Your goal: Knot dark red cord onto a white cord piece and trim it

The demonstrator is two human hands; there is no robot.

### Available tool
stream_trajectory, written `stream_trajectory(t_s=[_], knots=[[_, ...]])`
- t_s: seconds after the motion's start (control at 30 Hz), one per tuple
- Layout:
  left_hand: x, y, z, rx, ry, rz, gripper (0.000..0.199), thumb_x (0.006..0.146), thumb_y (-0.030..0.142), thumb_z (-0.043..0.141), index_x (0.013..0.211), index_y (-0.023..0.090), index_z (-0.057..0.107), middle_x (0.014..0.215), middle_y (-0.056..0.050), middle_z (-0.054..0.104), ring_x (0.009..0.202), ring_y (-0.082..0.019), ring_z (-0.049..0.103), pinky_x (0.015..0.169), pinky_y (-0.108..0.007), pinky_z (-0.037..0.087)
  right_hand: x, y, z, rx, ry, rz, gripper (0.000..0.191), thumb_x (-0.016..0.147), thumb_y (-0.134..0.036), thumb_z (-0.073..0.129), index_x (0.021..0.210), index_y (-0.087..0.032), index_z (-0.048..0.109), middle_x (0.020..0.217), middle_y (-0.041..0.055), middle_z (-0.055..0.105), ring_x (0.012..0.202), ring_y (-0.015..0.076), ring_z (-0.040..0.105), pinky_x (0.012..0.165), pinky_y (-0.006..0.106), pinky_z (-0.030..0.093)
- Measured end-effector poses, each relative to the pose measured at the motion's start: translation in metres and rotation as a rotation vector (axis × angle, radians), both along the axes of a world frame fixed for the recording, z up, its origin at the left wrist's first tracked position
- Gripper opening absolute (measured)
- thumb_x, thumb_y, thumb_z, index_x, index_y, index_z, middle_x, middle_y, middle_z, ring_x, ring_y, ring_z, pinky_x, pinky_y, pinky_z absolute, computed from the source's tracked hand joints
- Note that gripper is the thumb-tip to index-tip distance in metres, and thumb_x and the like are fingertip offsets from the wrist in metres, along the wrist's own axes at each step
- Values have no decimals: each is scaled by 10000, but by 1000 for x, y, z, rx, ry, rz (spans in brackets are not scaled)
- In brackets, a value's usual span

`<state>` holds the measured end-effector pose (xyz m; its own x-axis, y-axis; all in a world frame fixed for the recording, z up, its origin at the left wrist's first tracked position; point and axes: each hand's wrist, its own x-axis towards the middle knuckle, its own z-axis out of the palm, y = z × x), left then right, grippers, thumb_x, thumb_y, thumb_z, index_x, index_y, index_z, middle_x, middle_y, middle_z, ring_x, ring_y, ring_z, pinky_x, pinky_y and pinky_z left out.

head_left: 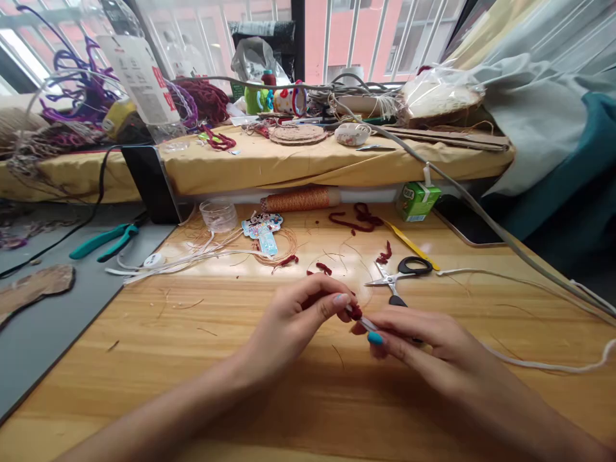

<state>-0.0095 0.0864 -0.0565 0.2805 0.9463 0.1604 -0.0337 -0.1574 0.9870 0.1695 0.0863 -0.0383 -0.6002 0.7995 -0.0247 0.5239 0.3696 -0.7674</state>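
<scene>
My left hand pinches a small dark red yarn piece between thumb and fingers, above the middle of the wooden table. Close on its right, my right hand has its fingers closed round a white cord that meets the red piece. The cord appears to come out beyond this hand and curve off to the right. Just behind my hands lie black-handled scissors, blades apart. Short dark red yarn bits are scattered near them. A longer dark red strand lies farther back.
Behind are a clear cup, an orange thread cone, a green drink carton and a yellow strip. Teal pliers lie on the grey mat at left. A phone lies at right. A grey cable crosses the right side.
</scene>
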Motion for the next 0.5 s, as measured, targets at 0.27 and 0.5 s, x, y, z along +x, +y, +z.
stream_trajectory(t_s=[0.27, 0.5], knots=[[-3, 4, -2, 229, 405, -42, 157, 791, 263, 479, 763, 144, 578, 690, -10, 569, 589, -70, 487, 542, -185, 383, -1, 2, -8, 103, 72, 26, 207, 835, -180, 369, 830, -213, 573, 790, 12, 610, 721, 125, 552, 641, 214, 414], [-5, 9, -3, 239, 402, 44, 146, 802, 255, 463, 874, 155, 541, 787, -19, 602, 715, -94, 540, 655, -213, 422, -1, 4, -9, 17, -13, -42, 219, 854, -239, 336, 726, -197, 509, 693, 0, 567, 653, 128, 511, 610, 235, 370]])
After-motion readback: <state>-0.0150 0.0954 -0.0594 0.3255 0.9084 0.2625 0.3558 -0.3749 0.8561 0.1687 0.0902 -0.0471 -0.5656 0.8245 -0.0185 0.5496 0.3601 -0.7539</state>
